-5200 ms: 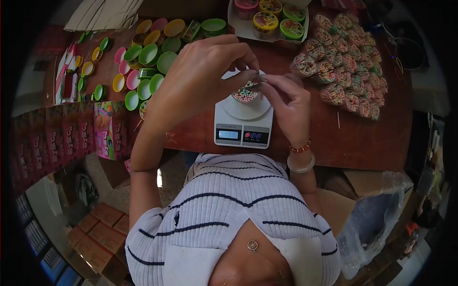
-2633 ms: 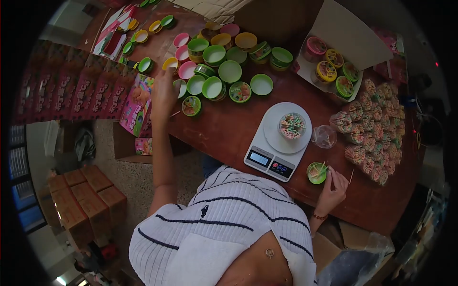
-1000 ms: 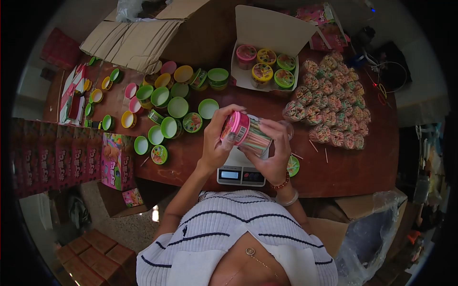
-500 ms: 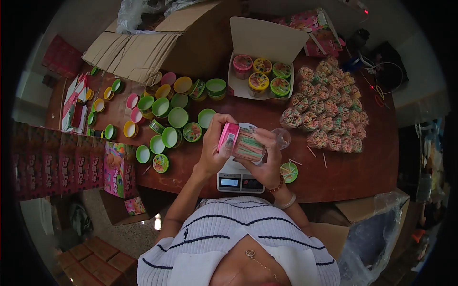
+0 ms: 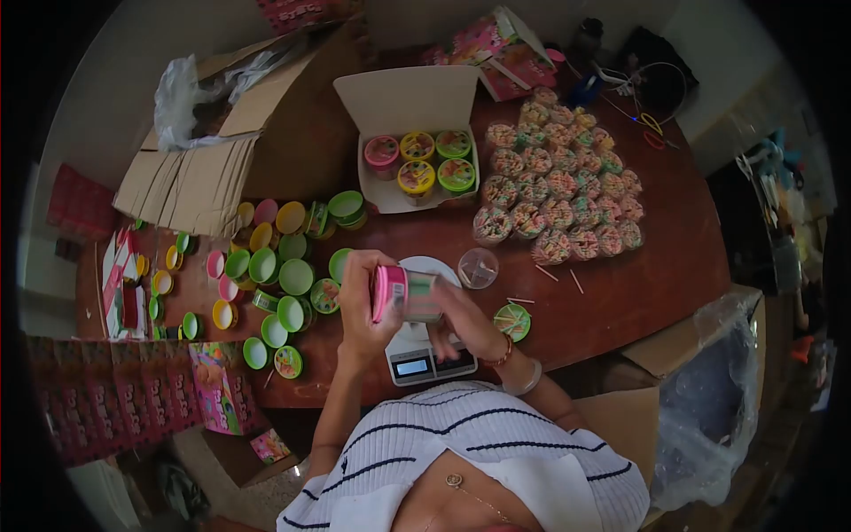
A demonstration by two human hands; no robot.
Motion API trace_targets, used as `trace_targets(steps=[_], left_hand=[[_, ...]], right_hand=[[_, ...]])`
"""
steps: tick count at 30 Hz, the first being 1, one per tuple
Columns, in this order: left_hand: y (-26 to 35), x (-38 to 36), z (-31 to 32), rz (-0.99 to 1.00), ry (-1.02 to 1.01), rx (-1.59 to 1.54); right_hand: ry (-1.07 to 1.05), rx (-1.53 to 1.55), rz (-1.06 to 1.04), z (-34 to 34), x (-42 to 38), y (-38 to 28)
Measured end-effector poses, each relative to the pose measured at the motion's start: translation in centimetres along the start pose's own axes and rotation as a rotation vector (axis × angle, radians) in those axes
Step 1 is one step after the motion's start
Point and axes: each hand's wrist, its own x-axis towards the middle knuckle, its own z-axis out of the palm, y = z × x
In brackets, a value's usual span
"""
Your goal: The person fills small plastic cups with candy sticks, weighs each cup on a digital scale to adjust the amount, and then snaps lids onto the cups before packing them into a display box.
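Note:
My left hand (image 5: 362, 297) grips a clear plastic jar (image 5: 422, 297) by its pink lid (image 5: 387, 293), fingers wrapped round that end. The jar lies on its side in the air, with pale green and pink sticks showing blurred through its wall. At the jar's base end, my right hand (image 5: 472, 324) is smeared by motion, its fingers stretched and spread from the thumb. Below both hands stands a white kitchen scale (image 5: 433, 367) with a lit display, partly covered by them. Just right of it sits a clear cup (image 5: 479, 268).
Several open stick-filled cups (image 5: 560, 184) crowd the right. A white carton (image 5: 408, 96) holds lidded jars. Green, yellow and pink lids (image 5: 295, 277) spread leftward. A green lid with sticks (image 5: 512, 323) lies near my right wrist. A cardboard box (image 5: 306, 124) stands behind.
My right hand has loosened from the jar's body and shifted toward its base end, fingers now stretched. My left hand keeps hold of the lid end. The whole view has shifted.

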Motion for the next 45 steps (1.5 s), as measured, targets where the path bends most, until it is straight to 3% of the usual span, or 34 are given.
trace_targets(steps=[1,2,3,5,6,8,9,11,12,13,14,15,17,18,19,22,25,26,28,29,31,32,34,38,40,41,45], left_hand=[[1.3,0.9,-0.5,0.130,-0.087,0.139],[1.7,1.1,-0.3,0.125,-0.100,0.128],[1.6,1.1,0.1,-0.005,-0.063,0.026],[0.6,0.6,1.4,-0.269,0.041,-0.304],[0.9,1.1,1.4,-0.266,0.034,-0.305],[1.9,2.1,1.2,0.263,-0.099,0.257],[3.0,2.4,1.0,0.334,-0.181,0.358],[1.8,3.1,1.1,0.216,-0.188,0.230],[1.3,3.5,1.1,0.101,-0.198,0.093],[1.4,3.4,1.6,0.105,-0.172,0.091],[1.5,3.4,2.0,0.109,-0.147,0.090],[2.4,4.1,2.2,0.320,-0.108,0.227],[3.9,5.4,1.1,0.512,-0.246,0.339],[4.2,5.9,0.6,0.622,-0.342,0.356],[4.6,5.6,0.4,0.645,-0.488,0.430],[4.8,5.4,0.6,0.757,-0.735,0.344],[5.3,5.1,0.6,0.804,-0.812,0.243],[5.2,5.5,0.3,0.803,-0.809,0.245],[4.6,7.9,-1.0,0.620,-0.839,0.255],[3.2,9.6,-1.8,0.550,-0.731,0.268],[-0.6,12.6,-1.7,0.393,-0.440,0.392],[-2.5,13.5,-1.3,0.300,-0.253,0.499],[-5.8,15.5,-0.6,0.122,-0.205,0.691],[-10.4,16.6,0.9,-0.167,-0.085,0.908],[-10.9,16.5,1.2,-0.176,-0.091,0.960],[-11.1,16.5,1.2,-0.191,-0.095,1.009],[-9.5,15.6,1.9,-0.160,-0.124,0.981]], right_hand=[[-0.194,0.382,0.297,-1.8,0.3,1.7],[-0.292,0.588,0.425,-2.4,0.2,3.2],[-0.373,0.775,0.576,-3.0,0.2,4.6],[-0.599,1.075,0.463,-3.3,1.0,7.1],[-0.714,1.229,0.401,-2.9,1.4,7.6],[-0.894,1.453,0.307,-2.2,1.4,8.1],[-0.961,1.525,0.277,-1.6,1.4,7.1],[0.163,0.533,0.246,1.3,-0.1,0.7],[0.329,0.217,-0.003,2.5,0.0,1.0],[0.372,0.262,-0.002,2.8,0.0,1.2],[0.378,0.246,0.059,2.2,0.4,2.0],[0.381,0.230,0.120,1.5,0.8,2.8],[0.095,0.836,0.584,-0.7,2.2,0.5],[-0.001,0.741,0.734,-1.2,3.0,-1.1],[-0.301,0.736,0.843,-2.7,3.5,0.2],[-0.598,0.799,1.190,-4.0,3.8,0.5],[-0.919,0.114,0.504,-4.0,2.0,3.2],[-0.801,0.025,0.207,-4.0,1.4,3.2],[-0.678,-0.065,-0.081,-4.5,2.4,1.3],[-0.593,0.124,0.401,-5.4,4.8,0.2],[-0.201,-0.119,0.534,-7.1,8.5,-0.7],[0.078,-0.524,0.172,-8.2,9.8,-1.0],[0.433,-0.859,-0.267,-10.8,13.6,2.1],[0.432,-0.872,-0.146,-13.4,18.1,8.0],[0.283,-0.891,0.065,-13.3,19.0,9.4],[0.194,-0.787,0.061,-14.0,19.9,11.0],[0.168,-0.531,0.046,-14.2,21.0,12.6]])
